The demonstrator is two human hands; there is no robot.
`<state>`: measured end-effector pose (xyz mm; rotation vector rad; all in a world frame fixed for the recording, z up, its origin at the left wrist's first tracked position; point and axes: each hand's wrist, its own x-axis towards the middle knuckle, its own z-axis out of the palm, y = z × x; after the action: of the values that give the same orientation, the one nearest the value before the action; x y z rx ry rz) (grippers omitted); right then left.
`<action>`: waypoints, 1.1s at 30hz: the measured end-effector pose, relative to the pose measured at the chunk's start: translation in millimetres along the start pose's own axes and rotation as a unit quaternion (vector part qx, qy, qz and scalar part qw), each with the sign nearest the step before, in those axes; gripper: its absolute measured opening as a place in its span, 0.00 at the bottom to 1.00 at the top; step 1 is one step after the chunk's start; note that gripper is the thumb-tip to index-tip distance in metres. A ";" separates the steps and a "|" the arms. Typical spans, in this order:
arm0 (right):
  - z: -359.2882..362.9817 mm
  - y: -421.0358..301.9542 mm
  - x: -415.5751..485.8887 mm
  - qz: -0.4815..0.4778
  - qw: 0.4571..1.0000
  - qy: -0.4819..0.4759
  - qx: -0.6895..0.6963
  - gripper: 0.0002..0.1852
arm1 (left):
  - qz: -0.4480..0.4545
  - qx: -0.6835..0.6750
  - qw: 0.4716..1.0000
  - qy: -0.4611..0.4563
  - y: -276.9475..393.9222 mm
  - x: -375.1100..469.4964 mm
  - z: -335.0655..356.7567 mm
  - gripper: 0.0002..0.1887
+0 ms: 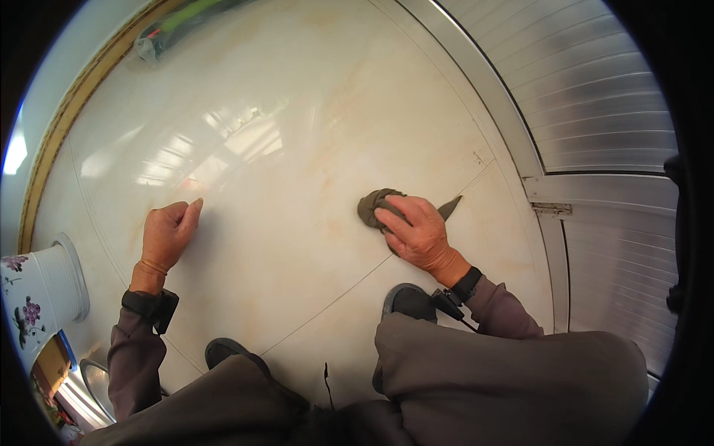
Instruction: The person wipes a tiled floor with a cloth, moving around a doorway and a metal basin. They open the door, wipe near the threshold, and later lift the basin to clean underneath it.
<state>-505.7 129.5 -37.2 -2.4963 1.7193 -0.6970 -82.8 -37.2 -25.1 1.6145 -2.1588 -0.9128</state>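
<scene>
A bunched olive-brown cloth (372,207) lies pressed to the glossy cream floor tile (279,234), with my right hand (415,231) gripping it from above. One pointed corner of the cloth sticks out on the right, beyond my knuckles. My left hand (170,231) is curled into a fist above the floor at the left, thumb extended along the top. Nothing shows inside that fist, though its palm side is hidden. Both wrists carry black straps with small devices.
Along the right stands a metal-framed door panel (602,100) with a hinge (552,209). A white floral-patterned bin (50,284) is at the left edge, a metal bowl (96,382) below it. Something green in clear plastic (167,33) lies by the far wall. My dark shoes (411,301) rest on the floor.
</scene>
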 end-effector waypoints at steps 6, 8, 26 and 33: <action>-33.4 68.2 4.2 0.126 0.984 0.100 -0.081 0.24 | 0.003 -0.028 1.000 0.008 -2.1 -4.2 -4.7 0.24; -26.8 65.9 25.4 0.134 0.983 0.108 -0.058 0.24 | -0.010 0.009 1.000 -0.008 1.9 -2.4 -4.3 0.23; -71.5 151.1 -18.4 0.310 0.927 0.022 -0.211 0.15 | 0.003 -0.017 1.000 -0.010 1.4 -1.3 1.3 0.21; -94.3 187.5 39.2 0.262 0.944 0.107 -0.169 0.13 | -0.002 -0.006 1.000 -0.022 12.7 4.7 2.6 0.21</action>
<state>-694.9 42.6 9.9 -2.0174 2.6301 -0.6838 -95.3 -38.6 -19.5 1.6090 -2.1742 -0.9698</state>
